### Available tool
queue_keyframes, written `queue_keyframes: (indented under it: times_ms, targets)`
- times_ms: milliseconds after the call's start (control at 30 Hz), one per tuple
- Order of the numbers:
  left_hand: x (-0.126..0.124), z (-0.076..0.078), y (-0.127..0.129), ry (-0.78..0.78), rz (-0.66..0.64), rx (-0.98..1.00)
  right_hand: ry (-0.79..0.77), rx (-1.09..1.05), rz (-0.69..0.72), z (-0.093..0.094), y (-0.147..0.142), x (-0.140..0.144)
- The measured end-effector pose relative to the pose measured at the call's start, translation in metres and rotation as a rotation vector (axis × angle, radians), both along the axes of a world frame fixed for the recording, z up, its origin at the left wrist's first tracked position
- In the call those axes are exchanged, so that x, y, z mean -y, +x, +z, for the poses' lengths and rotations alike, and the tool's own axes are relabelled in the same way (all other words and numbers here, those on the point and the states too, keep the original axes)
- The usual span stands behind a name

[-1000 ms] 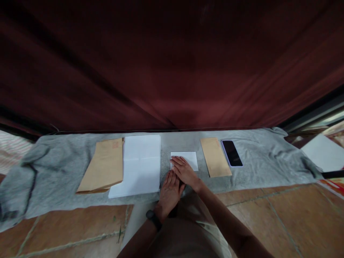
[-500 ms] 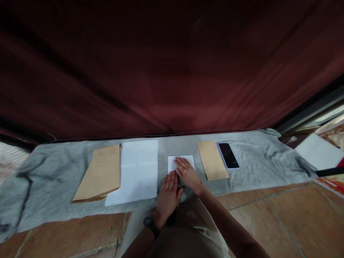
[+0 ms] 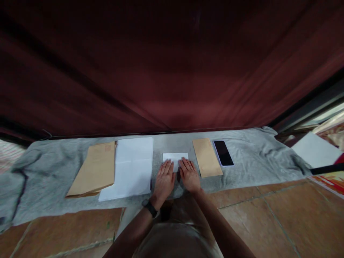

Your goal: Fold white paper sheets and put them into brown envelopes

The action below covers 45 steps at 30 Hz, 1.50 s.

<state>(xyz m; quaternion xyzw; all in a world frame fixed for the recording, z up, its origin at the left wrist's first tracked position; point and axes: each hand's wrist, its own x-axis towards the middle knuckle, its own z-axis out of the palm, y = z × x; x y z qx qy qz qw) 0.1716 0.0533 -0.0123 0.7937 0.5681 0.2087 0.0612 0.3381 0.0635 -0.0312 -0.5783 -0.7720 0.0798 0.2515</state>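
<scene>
Both hands flat, fingers spread, gripping nothing: left hand [image 3: 163, 180] and right hand [image 3: 189, 174] press near edge of small folded white paper [image 3: 174, 158] on grey cloth [image 3: 249, 168].

Dim overall; the dark red curtain [image 3: 172, 64] swallows the upper half in shadow; daylight enters at the far right edge; the grey cloth [image 3: 255, 161] is softly lit; edges bend and blur slightly; no glare.

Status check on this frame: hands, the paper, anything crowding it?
Left hand and right hand flat, side by side on the folded white paper. Paper lies on grey cloth. Brown envelope close on its right, apart; white sheet left.
</scene>
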Motion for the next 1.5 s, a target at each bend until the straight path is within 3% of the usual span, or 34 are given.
queue_keyframes:
  times_ms: [200,433,1267,1333,1500]
  targets:
    - [-0.032,-0.006,0.010,-0.050,0.060,0.023,-0.032,0.014,-0.035,-0.001,0.004,0.002]
    - [-0.023,-0.012,0.006,-0.010,0.186,-0.100,0.040,0.007,-0.175,-0.007,0.007,0.003]
    - [-0.021,-0.011,0.006,0.024,0.211,-0.145,0.072,0.009,-0.165,-0.015,0.009,0.002]
    - [-0.021,-0.010,0.005,0.015,0.204,-0.149,0.088,0.002,-0.144,-0.010,0.004,0.000]
    - [-0.019,-0.010,0.002,-0.033,0.174,-0.191,0.044,-0.011,0.071,0.003,-0.021,-0.020]
